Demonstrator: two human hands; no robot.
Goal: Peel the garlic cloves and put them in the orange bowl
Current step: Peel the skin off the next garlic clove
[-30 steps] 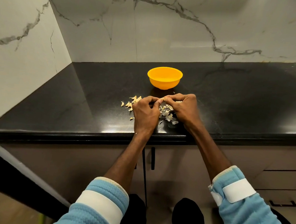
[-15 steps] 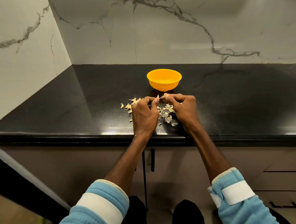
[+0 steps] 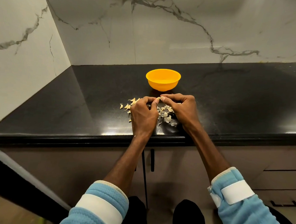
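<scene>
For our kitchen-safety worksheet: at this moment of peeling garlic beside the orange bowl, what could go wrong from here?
The garlic clove is pinched only between the fingertips of the left hand and right hand, so it could slip and drop among the loose skins. Those skins lie near the front edge of the countertop; a wrist may sweep them off.

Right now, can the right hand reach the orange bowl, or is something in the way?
Probably yes. The orange bowl stands just beyond the right hand, with only bare counter between them. That hand and the left hand are both pinching a garlic clove.
</scene>
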